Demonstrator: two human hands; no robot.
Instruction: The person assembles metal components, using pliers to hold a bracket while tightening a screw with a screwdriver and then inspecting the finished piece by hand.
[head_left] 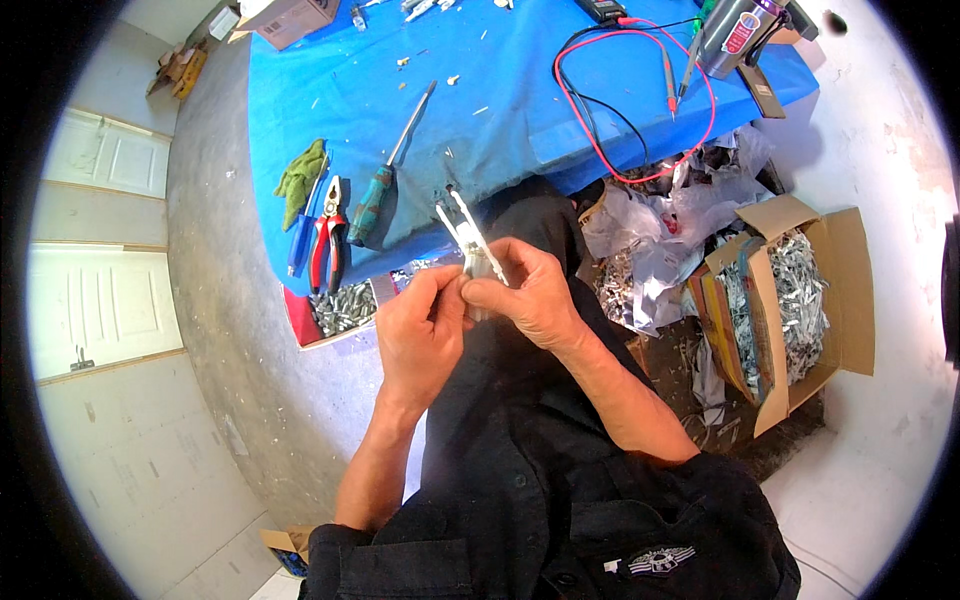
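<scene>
Between my hands, above my lap at the table's near edge, is a small white part with two thin prongs [466,232] pointing away from me. Its lower end looks greyish and is partly covered by my fingers. My right hand [535,298] grips it from the right, thumb across its lower end. From the other side, my left hand [418,325] is closed with thumb and fingertips pinched on that same lower end. Left of them on the table lie a screwdriver with a teal handle [372,205] and red-handled pliers [328,240].
A blue-covered table [350,60] spans the front, with a green cloth [300,180], a blue-handled tool [302,235], a meter's red lead [712,120] and a metal flask [735,40]. An open carton of metallic pieces [850,300] stands right; another box of parts [345,308] sits below the table.
</scene>
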